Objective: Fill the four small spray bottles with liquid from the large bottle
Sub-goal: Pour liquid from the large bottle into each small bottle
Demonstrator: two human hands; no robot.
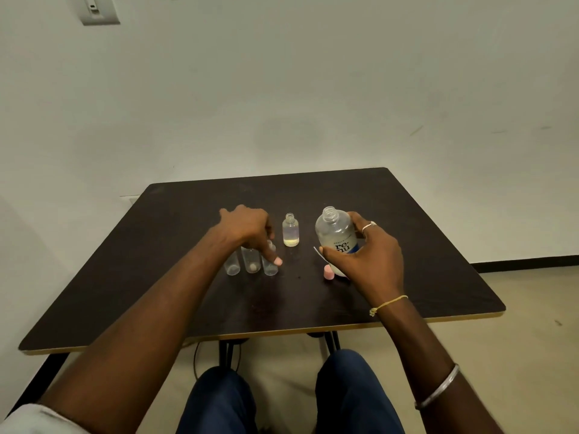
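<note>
My right hand (pixel 372 255) grips the large clear bottle (pixel 335 233), uncapped and leaning slightly left, its base near the table. One small bottle (pixel 290 230) stands open in the middle with pale liquid in it. Three more small clear bottles (pixel 250 264) stand in a row to the left, partly hidden under my left hand (pixel 247 228). That hand's fingers curl down and pinch a small pink cap (pixel 278 261) beside the rightmost bottle of the row (pixel 270 267). A second pink cap (pixel 328 272) lies on the table below the large bottle.
The dark square table (pixel 407 277) stands against a pale wall, its front edge just above my knees. A thin white strip (pixel 317 252) lies next to the large bottle. The floor shows to the right of the table.
</note>
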